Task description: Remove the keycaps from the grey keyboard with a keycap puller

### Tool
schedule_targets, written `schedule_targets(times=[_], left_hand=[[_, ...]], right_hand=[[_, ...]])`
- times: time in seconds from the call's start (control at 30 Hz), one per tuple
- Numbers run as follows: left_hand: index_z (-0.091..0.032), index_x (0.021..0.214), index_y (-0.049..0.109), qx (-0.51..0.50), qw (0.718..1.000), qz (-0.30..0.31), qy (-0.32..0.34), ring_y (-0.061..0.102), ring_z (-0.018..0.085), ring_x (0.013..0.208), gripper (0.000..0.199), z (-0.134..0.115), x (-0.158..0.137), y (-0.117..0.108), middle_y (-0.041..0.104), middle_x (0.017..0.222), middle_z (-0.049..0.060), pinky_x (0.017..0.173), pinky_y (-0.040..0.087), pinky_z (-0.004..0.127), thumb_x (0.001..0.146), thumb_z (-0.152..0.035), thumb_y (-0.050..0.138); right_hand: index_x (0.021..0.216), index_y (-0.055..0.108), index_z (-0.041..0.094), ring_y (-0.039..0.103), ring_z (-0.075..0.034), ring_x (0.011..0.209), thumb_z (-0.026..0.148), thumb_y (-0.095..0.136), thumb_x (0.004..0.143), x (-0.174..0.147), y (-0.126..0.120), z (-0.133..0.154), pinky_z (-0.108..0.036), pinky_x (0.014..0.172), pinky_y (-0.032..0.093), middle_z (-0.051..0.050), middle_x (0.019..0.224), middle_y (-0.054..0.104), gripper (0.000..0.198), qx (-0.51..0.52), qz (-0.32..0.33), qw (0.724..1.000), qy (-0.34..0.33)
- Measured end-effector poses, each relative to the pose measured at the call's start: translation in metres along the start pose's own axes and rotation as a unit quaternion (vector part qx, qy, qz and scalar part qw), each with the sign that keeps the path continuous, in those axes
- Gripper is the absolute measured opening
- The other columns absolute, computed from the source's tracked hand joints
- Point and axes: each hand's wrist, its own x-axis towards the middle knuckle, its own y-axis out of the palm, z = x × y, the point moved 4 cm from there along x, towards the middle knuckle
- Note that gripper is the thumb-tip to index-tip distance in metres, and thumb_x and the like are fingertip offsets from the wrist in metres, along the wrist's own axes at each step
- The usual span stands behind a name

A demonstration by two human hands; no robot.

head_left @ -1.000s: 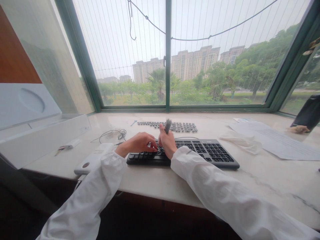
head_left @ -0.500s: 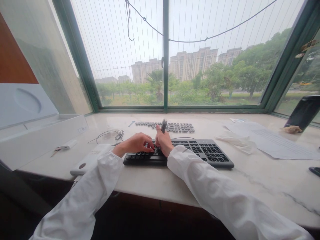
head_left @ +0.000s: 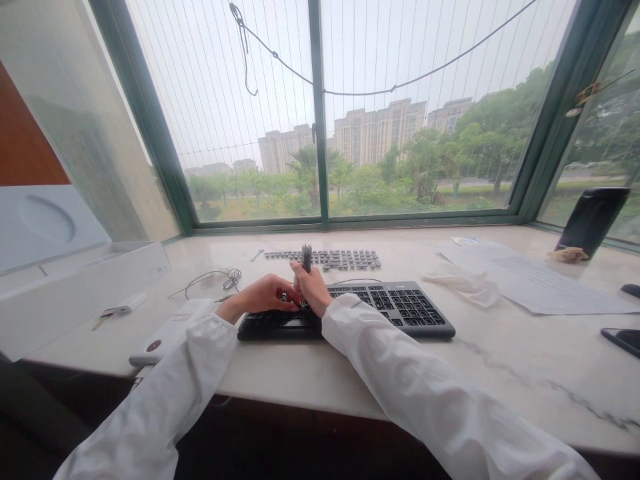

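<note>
A black keyboard (head_left: 417,310) with a grey frame lies across the desk in front of me. My right hand (head_left: 313,291) is closed in a fist over its left-middle part, gripping a small dark brush-like tool (head_left: 307,257) whose upper end sticks up past the thumb. My left hand (head_left: 267,295) rests low over the left keys. Its thumb and fingers come together beside my right hand; what they pinch, if anything, is hidden. Behind the keyboard, loose keycaps (head_left: 350,259) lie in rows on the desk.
At left are a cable (head_left: 231,280), a white device (head_left: 167,333), a small white piece with keys (head_left: 120,308) and an open white box (head_left: 85,293). Crumpled tissue (head_left: 467,285), paper sheets (head_left: 530,277), a dark upright object (head_left: 590,223) and a phone (head_left: 623,339) are at right.
The view has shifted a little to the right, so everything sits slightly more left and lower. The tool in my right hand stands more upright. Both hands stay at the keyboard.
</note>
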Motion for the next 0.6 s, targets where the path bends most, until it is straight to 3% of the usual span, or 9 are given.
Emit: schedule_targets(times=[0.1,0.27,0.5,0.6], left_hand=[[-0.013,0.085,0.073,0.007,1.0,0.0,-0.022,0.051,0.01,0.064,0.03,0.007,-0.001,0.001,0.066,0.075,0.003,0.057,0.039,0.019,0.076,-0.041,0.067],[-0.01,0.074,0.069,0.032,0.996,-0.018,-0.079,0.041,0.007,0.052,0.034,0.024,-0.004,0.001,0.054,0.057,-0.001,0.046,0.03,0.018,0.072,-0.044,0.069],[-0.01,0.092,0.066,-0.024,0.996,-0.068,-0.056,0.056,0.015,0.074,0.028,0.014,-0.001,0.002,0.065,0.082,0.004,0.062,0.046,0.021,0.07,-0.027,0.07],[-0.009,0.09,0.067,-0.003,0.995,-0.075,-0.064,0.055,0.014,0.069,0.028,0.015,-0.001,0.002,0.065,0.076,0.004,0.057,0.044,0.021,0.07,-0.029,0.069]], right_hand=[[0.053,0.04,0.02,0.037,-0.009,0.039,0.051,0.05,0.081,-0.003,0.003,0.002,-0.023,0.041,0.032,0.006,0.041,0.037,0.043,-0.012,0.0,0.999,-0.038],[0.056,0.046,0.018,0.042,-0.01,0.047,0.052,0.052,0.082,-0.018,0.014,0.013,-0.022,0.049,0.035,0.005,0.045,0.042,0.043,-0.03,0.074,0.99,-0.115],[0.059,0.048,0.016,0.041,-0.01,0.053,0.054,0.05,0.082,-0.019,0.014,0.012,-0.023,0.051,0.033,0.003,0.052,0.044,0.045,-0.091,0.088,0.979,-0.16],[0.058,0.045,0.016,0.039,-0.009,0.054,0.053,0.05,0.084,-0.025,0.016,0.016,-0.023,0.051,0.032,0.003,0.053,0.041,0.045,-0.078,0.066,0.977,-0.188]])
